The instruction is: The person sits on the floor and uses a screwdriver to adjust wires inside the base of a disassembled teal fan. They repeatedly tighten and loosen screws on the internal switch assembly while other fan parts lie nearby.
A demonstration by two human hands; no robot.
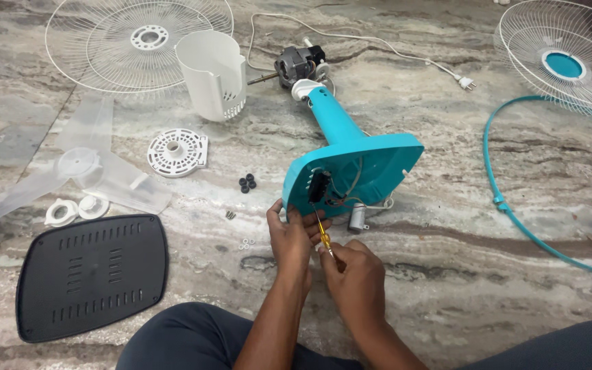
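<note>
Turquoise plastic marks the fan base (371,161), which lies tipped on its side near the middle of the marble floor (447,274), its open underside turned toward the person. Inside the hollow sit a black switch block (320,185) and thin wires, and a small grey capacitor (357,217) hangs out at the lower rim. The left hand (289,236) is closed as a grip on the near edge of the base, thumb on the outer face and fingers curled inside. The right hand (358,274) is closed around a yellow-handled screwdriver (323,236), whose tip points up into the hollow just below the switch block. The turquoise neck runs from the base toward the far edge of the floor, ending at the bare motor (301,65) with its white cord and plug (466,83).

A white motor cover (214,72) stands just left of the motor, and a white wire guard (138,41) lies in the far left corner. A second guard with a turquoise centre (566,51) lies in the far right corner, above a turquoise ring (515,212). Toward the left edge lie the clear fan blade (83,168), a round white vented disc (177,152) and two white nuts (77,209). A black vented bottom plate (90,274) lies at the near left. Small black rubber feet (247,183) and a few screws (230,215) lie just left of the base.
</note>
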